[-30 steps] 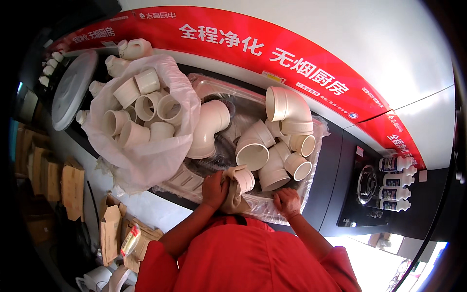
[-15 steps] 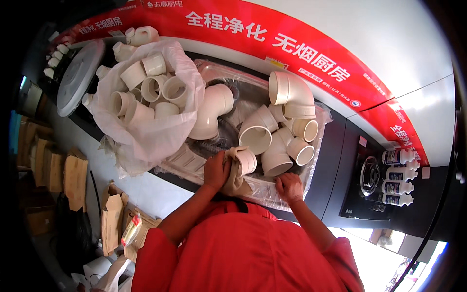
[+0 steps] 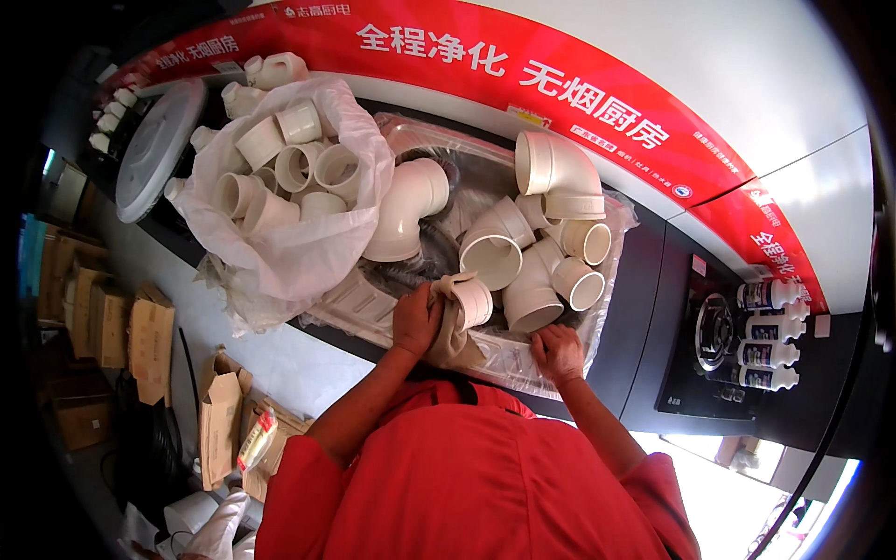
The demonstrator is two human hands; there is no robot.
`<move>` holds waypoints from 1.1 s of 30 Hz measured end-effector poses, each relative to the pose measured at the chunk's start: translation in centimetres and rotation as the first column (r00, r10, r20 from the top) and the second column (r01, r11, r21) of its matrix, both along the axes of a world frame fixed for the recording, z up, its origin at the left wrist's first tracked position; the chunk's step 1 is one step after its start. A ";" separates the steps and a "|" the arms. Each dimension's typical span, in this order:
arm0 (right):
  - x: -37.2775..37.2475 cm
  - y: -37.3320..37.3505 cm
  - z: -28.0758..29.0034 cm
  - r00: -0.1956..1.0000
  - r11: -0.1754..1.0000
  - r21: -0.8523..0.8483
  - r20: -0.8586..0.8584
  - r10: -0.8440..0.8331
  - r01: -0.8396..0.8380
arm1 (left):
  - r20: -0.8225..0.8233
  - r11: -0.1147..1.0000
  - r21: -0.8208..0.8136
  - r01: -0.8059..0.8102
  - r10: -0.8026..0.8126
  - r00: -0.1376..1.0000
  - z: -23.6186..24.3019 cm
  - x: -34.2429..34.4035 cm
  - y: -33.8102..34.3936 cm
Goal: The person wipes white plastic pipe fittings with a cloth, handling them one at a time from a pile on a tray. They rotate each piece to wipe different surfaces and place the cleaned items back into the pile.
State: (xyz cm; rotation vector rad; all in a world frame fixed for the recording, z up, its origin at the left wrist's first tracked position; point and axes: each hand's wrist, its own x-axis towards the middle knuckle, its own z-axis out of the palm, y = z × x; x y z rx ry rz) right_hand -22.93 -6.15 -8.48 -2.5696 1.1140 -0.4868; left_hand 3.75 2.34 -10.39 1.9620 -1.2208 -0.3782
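Note:
With my left hand I grip a beige cloth that wraps partly round a short white pipe fitting. The fitting's open end points right. My right hand is at the near edge of the plastic-wrapped metal sink, its fingers curled in; whether they hold anything is hidden. Just beyond that hand lies a white pipe elbow. More fittings are piled in the sink's right side, among them a large elbow. Another elbow lies farther left.
A white plastic bag full of pipe fittings stands to the left, with white jugs behind it. Farther left is a round pale lid. On the right are a gas hob and several bottles. Cardboard boxes stand on the floor.
My right hand has shifted slightly up, closer to the pipe elbow. The left hand keeps its hold on the cloth and fitting. The view has tilted slightly.

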 end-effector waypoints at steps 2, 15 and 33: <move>0.0 -0.1 -0.1 1.000 1.000 -0.005 0.002 -0.003 0.003 | 0.013 1.000 -0.001 0.002 -0.002 1.000 -0.2 0.1 -0.1; 0.1 -0.1 0.0 1.000 1.000 -0.017 0.011 -0.006 0.006 | -0.009 1.000 0.011 0.003 -0.003 1.000 -0.1 0.1 -0.1; 0.2 0.0 0.2 0.999 1.000 0.022 -0.031 -0.010 0.010 | -0.011 1.000 0.021 0.012 -0.012 1.000 0.1 0.2 0.1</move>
